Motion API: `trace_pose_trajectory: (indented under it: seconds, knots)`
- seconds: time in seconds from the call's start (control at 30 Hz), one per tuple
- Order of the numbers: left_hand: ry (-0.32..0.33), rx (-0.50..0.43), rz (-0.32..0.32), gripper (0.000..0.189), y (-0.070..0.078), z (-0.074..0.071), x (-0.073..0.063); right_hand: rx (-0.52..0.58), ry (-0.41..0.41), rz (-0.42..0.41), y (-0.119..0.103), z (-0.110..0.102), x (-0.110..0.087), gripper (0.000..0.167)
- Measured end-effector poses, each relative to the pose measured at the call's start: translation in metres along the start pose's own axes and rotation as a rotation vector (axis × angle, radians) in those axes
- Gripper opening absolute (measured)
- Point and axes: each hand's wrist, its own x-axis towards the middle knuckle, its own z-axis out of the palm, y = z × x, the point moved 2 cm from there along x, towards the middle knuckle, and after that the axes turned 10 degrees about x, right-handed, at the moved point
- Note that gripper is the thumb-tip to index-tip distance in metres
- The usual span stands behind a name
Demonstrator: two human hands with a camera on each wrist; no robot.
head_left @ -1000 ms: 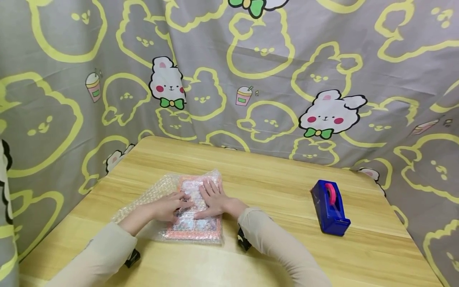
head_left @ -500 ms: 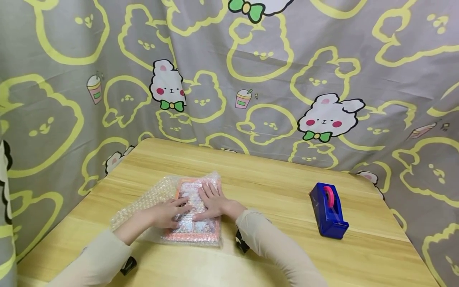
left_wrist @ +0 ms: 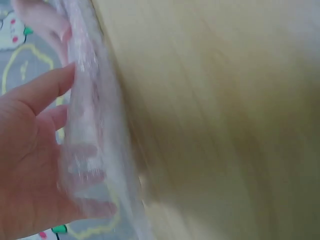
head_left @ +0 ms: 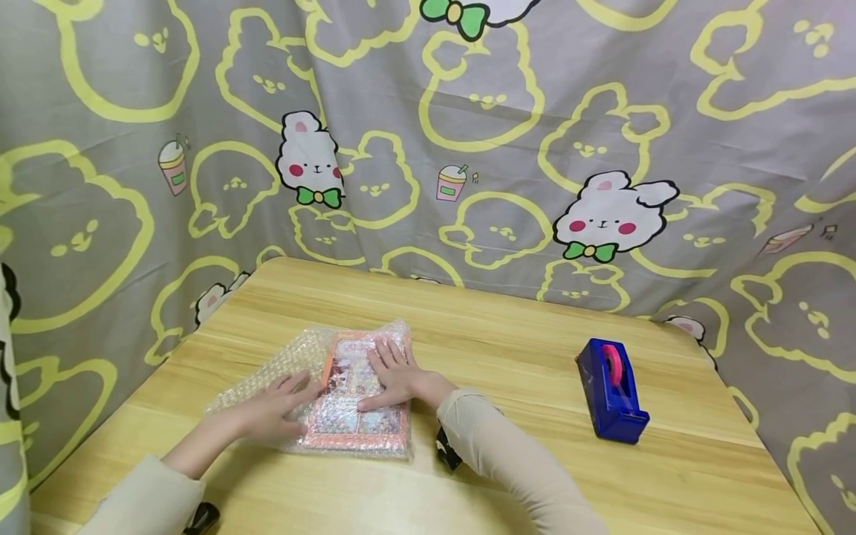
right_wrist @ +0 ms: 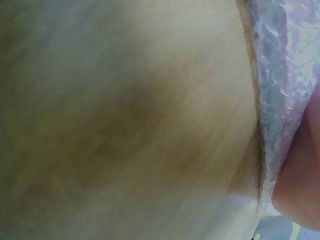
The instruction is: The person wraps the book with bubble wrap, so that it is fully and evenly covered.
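Note:
A flat rectangular item with an orange border and a colourful picture point(head_left: 348, 427) lies under clear bubble wrap point(head_left: 281, 365) on the table. Extra bubble wrap spreads out to its left. My right hand point(head_left: 399, 380) rests on the item's upper right part, fingers spread. By the left edge of the item is my left hand point(head_left: 276, 407), its fingers loosely extended over the wrap. In the left wrist view, the left thumb point(left_wrist: 55, 85) is at the bubble wrap's edge, and other fingers show through the film. Only part of the right hand point(right_wrist: 299, 185) appears beside the wrap in the right wrist view.
A blue tape dispenser point(head_left: 611, 390) with a pink roll core stands on the right side of the wooden table point(head_left: 508, 461). A patterned grey curtain point(head_left: 394, 89) hangs around the table's back and sides.
My left hand has slid left, off the item's middle and toward its left edge and the loose wrap. My right hand stays pressed on the item. The tape dispenser has not moved.

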Motion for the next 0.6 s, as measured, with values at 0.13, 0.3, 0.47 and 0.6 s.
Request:
trace_pose_trajectory:
  seconds: [0.13,0.3,0.47,0.6]
  knots:
    - [0.052,-0.021,-0.040,0.077,-0.014,0.002,-0.012,0.010,-0.002,-0.004,0.000,0.000,0.000,0.103]
    - [0.074,-0.012,-0.096,0.093,-0.031,0.004,-0.024,0.021,-0.005,-0.008,0.000,-0.001,0.000,0.103]
    - [0.095,0.029,-0.133,0.109,-0.045,0.004,-0.032,0.017,-0.004,-0.002,0.000,-0.001,0.001,0.103]
    - [0.067,-0.014,-0.161,0.114,-0.057,0.005,-0.038,0.025,0.000,-0.003,0.000,-0.001,0.000,0.104]
